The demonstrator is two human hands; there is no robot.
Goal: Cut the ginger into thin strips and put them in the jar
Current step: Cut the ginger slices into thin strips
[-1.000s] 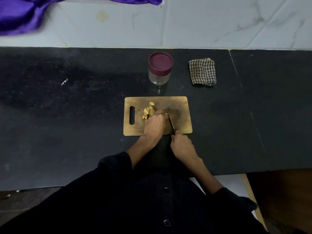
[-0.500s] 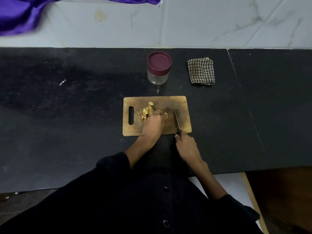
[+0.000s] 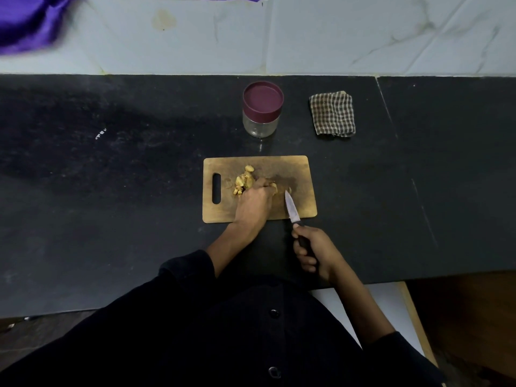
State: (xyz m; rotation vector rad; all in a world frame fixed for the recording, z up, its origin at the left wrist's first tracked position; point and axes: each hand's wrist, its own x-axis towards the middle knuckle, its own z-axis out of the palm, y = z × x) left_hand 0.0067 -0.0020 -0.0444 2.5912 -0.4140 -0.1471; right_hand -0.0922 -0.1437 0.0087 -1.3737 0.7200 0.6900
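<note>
Head view. Step in hand, as judged: you are cutting ginger (image 3: 245,182) on the board (image 3: 303,202); next, bring the blade across it. Your left hand (image 3: 255,201) presses curled fingers onto the ginger. Your right hand (image 3: 314,252) grips the knife (image 3: 291,209). Jar (image 3: 262,108) lidded, beyond the board.

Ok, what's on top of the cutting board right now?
On the wooden cutting board: a small pile of cut ginger pieces, the left hand resting over more ginger, and the knife blade held by the right hand. What lies beneath the left hand is covered.
</note>
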